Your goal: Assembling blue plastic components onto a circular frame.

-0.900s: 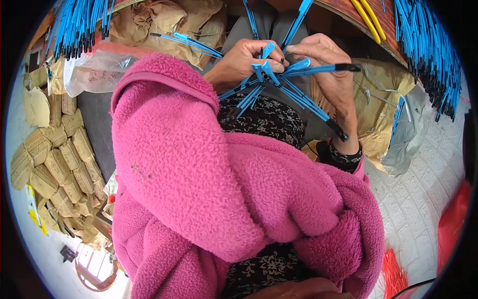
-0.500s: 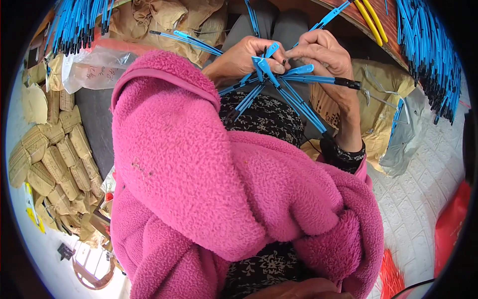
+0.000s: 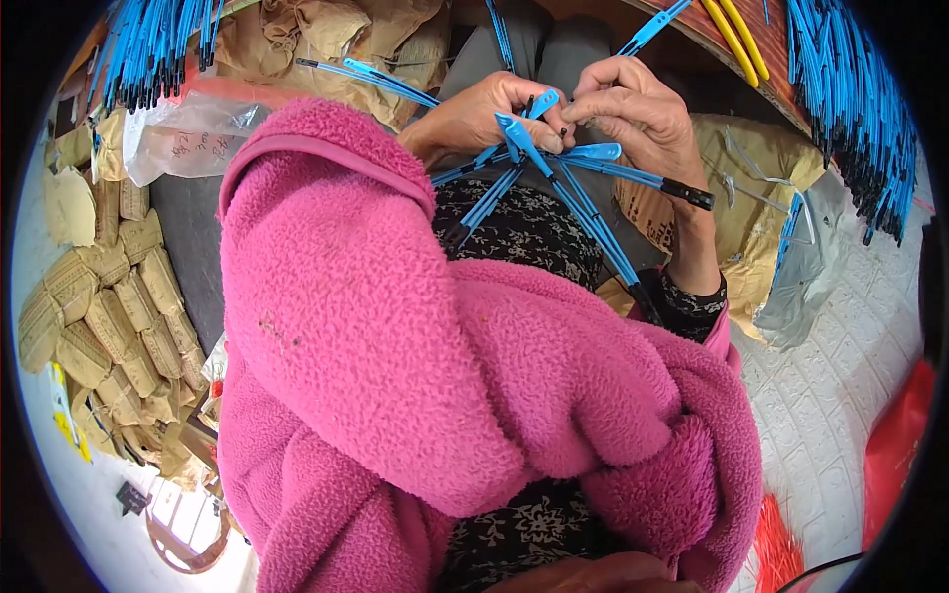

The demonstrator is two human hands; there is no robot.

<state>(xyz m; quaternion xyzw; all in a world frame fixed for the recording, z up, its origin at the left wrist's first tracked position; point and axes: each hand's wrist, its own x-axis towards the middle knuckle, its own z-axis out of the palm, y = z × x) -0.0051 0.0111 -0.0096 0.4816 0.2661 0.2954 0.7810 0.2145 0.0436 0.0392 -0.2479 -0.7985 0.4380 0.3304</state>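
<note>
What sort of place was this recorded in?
Probably a small assembly workshop: thick bunches of blue rods hang over the edge of a wooden tabletop, and brown paper packets are piled at left.

Packets [image 3: 119, 326] far left; rod cluster [image 3: 531, 145] at left hand [image 3: 484, 114], right hand [image 3: 643, 111] beside; table [image 3: 776, 59] ahead right.

Reddish-brown wooden table [image 3: 779, 87] pokes in around 2 o'clock, white brick-pattern surface [image 3: 820, 415] near 4 (floor or wall, can't tell), and it's super blown-out bright over by 8, right around some curved brown rim [image 3: 158, 546].
</note>
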